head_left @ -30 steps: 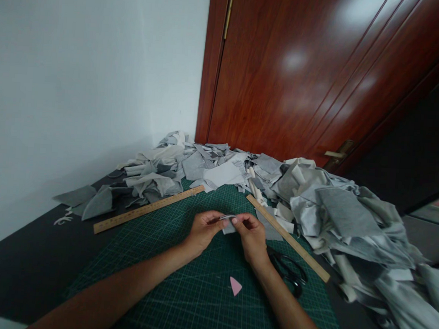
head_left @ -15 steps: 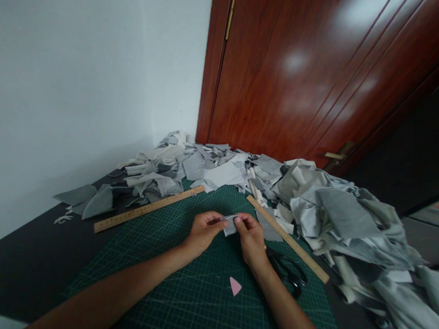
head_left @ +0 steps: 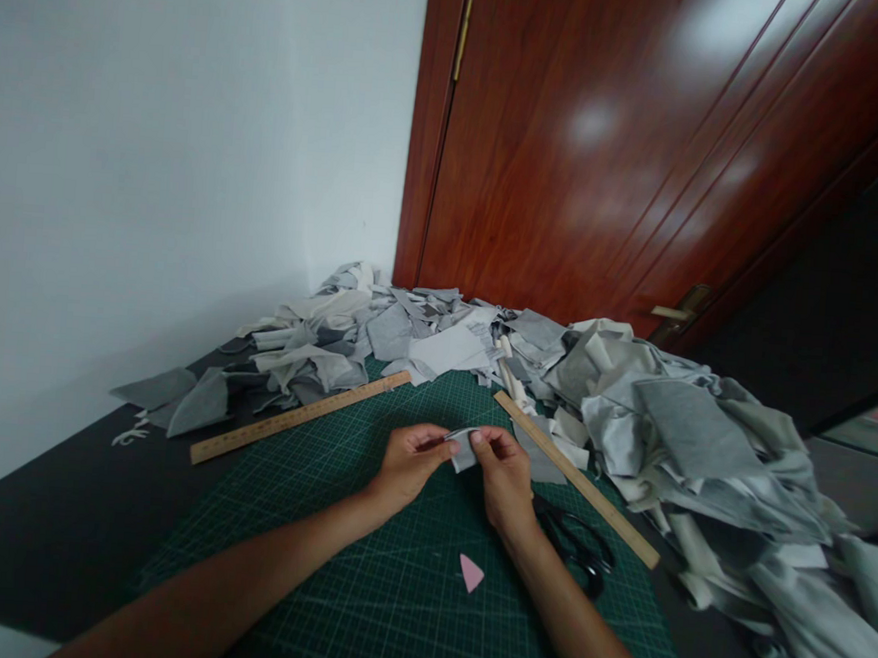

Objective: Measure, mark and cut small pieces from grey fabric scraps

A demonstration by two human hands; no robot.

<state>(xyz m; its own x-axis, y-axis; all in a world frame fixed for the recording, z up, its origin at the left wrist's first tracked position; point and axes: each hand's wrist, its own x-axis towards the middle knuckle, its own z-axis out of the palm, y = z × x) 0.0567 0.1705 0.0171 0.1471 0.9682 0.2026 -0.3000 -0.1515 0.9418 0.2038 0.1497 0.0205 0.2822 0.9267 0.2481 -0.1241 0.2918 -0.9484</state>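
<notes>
Cloth (head_left: 464, 455): was held over the mat (head_left: 360, 604), showing more face than a second earlier.
Left hand (head_left: 410, 464): pinched its 9 o'clock side.
Right hand (head_left: 505, 476): pinched its 2 o'clock edge, thumb slightly farther out.
Handling: seemed a small regrip.

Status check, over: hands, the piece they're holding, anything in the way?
Left grip, right grip: both pinching small grey fabric piece. Piece over green gridded cutting mat. Nothing visibly blocking; black-handled scissors beside right forearm.
</notes>
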